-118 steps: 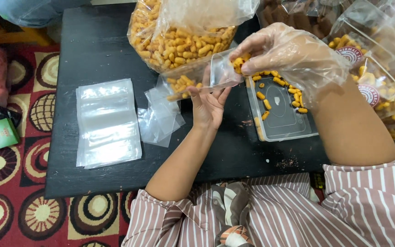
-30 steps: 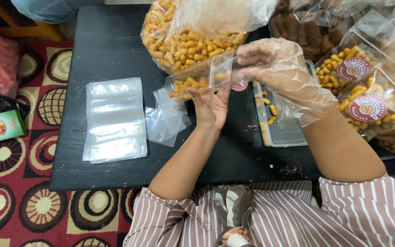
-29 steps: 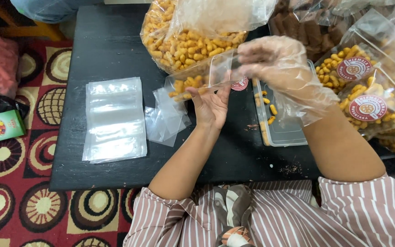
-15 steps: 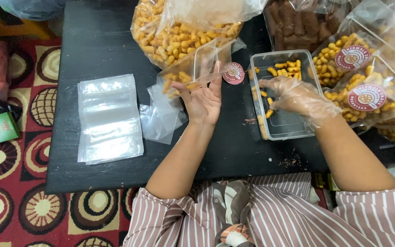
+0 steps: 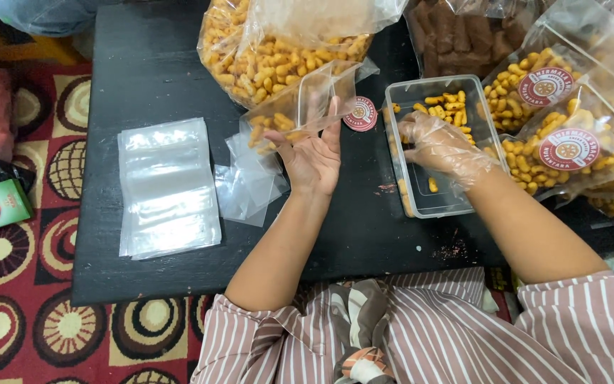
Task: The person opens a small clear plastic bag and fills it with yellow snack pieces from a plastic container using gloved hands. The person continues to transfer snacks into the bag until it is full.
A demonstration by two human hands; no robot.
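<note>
Your left hand (image 5: 314, 160) is bare and turned palm up over the middle of the black table (image 5: 143, 64), fingers spread. It is grasping a small clear pouch (image 5: 300, 107) by its lower edge, pinched between thumb and fingers, so the pouch stands just above your fingertips, mouth open and tilted toward the far edge. A few orange snack pieces lie in the pouch's left end, beyond your thumb.

Your right hand (image 5: 442, 146), in a thin clear plastic glove, is down inside the clear rectangular tub (image 5: 410, 203) that sits just to the right of your left hand. The fingers are curled over the snack pieces at the tub's far end; whether they have closed on any you cannot tell through the glove.

A big open bag of the same orange snacks (image 5: 278, 50) lies at the far edge, touching the pouch from behind. A round red sticker (image 5: 361, 114) lies between pouch and tub. A stack of empty clear pouches (image 5: 168, 188) rests toward the left edge, with a few loose ones (image 5: 250, 185) beside your left wrist. Sealed, labelled snack bags (image 5: 570, 142) pile up at the right edge
</note>
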